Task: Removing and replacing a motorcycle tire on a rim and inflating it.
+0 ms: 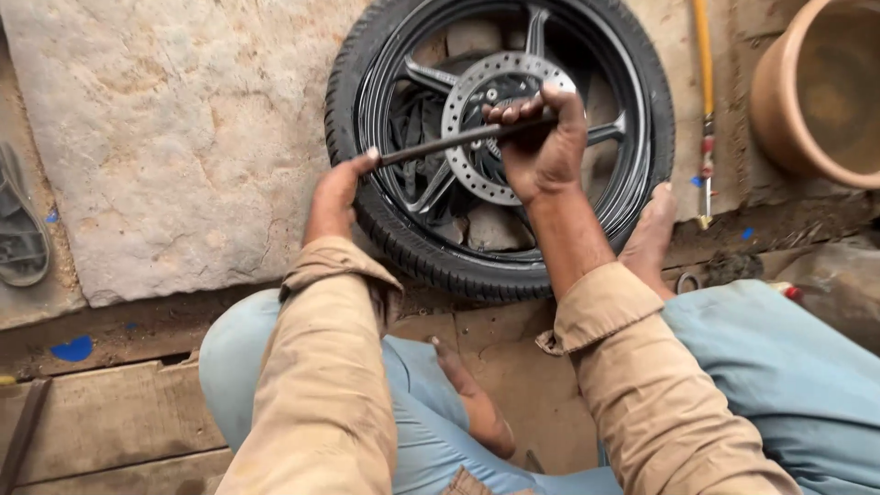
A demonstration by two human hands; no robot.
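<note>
Stone slab and dirt ground behind, black motorcycle wheel laid flat, metal bar gripped over the brake disc by closed right hand, bar's end pinched by left hand.

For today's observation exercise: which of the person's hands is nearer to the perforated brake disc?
Right. The right hand lies over the brake disc, gripping the metal bar. The left hand holds the bar's other end at the tyre.

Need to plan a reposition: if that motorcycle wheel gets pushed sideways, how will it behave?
The wheel lies flat on stone, so it probably won't roll or tip. Its treaded tyre likely grips and drags. Metal spokes and brake disc suggest it is stiff and fairly heavy.
</note>
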